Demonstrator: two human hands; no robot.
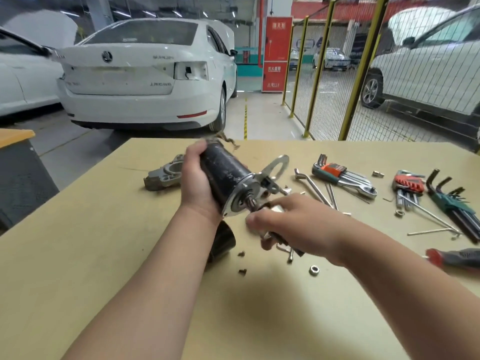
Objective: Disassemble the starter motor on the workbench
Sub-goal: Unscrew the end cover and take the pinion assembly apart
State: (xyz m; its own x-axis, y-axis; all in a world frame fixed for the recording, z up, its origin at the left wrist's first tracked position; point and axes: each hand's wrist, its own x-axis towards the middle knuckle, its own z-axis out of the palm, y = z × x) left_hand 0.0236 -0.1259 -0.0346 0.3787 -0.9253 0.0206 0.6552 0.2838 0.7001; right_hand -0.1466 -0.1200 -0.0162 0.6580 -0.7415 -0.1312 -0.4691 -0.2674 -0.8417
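Note:
My left hand [194,178] grips the black cylindrical starter motor body [226,172] and holds it tilted above the workbench [104,255], its silver end plate [242,196] and short shaft facing me. My right hand [288,219] is just below that shaft end, fingers curled round a small silvery part [276,209] that is mostly hidden. A grey cast end housing [163,175] lies on the bench behind my left hand. A black cylindrical part [223,239] lies under my left wrist.
Hex key sets [342,175] [409,185] [457,203], loose long keys [319,190], a nut [314,270], small screws [241,271] and a red-handled screwdriver [454,258] lie on the right of the bench. A flat metal ring bracket [279,165] lies behind the motor. Parked cars and a yellow fence stand beyond.

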